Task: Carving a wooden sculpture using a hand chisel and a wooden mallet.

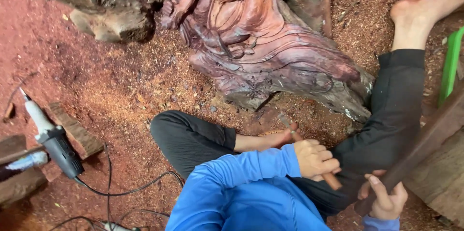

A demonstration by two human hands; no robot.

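I sit on a floor of red sawdust in front of a large reddish carved wood sculpture (261,42) with flowing folds. My left hand (315,159), in a blue sleeve, is closed around a chisel with a wooden handle (332,181). Its blade end points toward the base of the sculpture, near my bent foot (270,140). My right hand (385,198) grips the lower end of a long dark wooden bar or mallet (425,144) that slants up to the right. The two hands are close together over my black-trousered legs.
A grey and white corded rotary tool (54,143) lies on the left beside wooden blocks (75,132). A rough log (111,18) sits at the top left. My other bare foot (413,18) and a green strip (452,64) are at the right.
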